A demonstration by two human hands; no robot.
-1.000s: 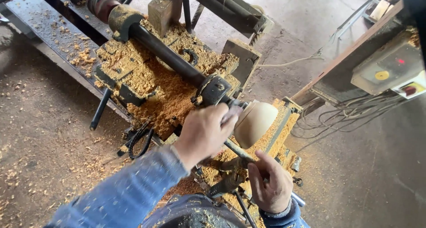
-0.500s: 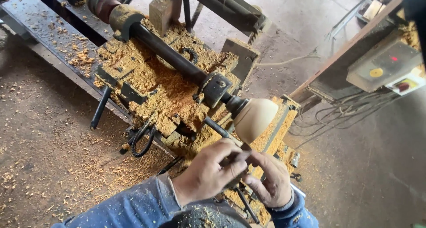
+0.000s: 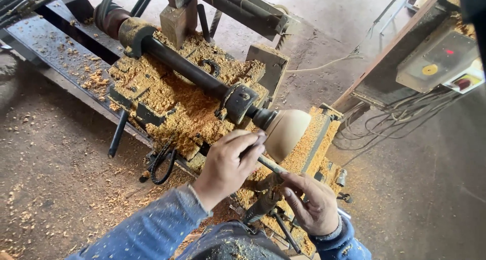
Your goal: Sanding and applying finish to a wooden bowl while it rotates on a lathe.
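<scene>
While a pale wooden bowl [image 3: 286,133] sits mounted on the end of the lathe's dark shaft [image 3: 185,67], the left hand [image 3: 230,166] closes around a long turning tool [image 3: 271,165] right beside the bowl. Lower down, the right hand [image 3: 311,204] grips the tool's handle end. Sawdust [image 3: 172,100] is heaped over the lathe bed, and a control box [image 3: 438,62] stands to the right.

Single head-worn view, steeply downward, close over the lathe [image 3: 202,88].
</scene>
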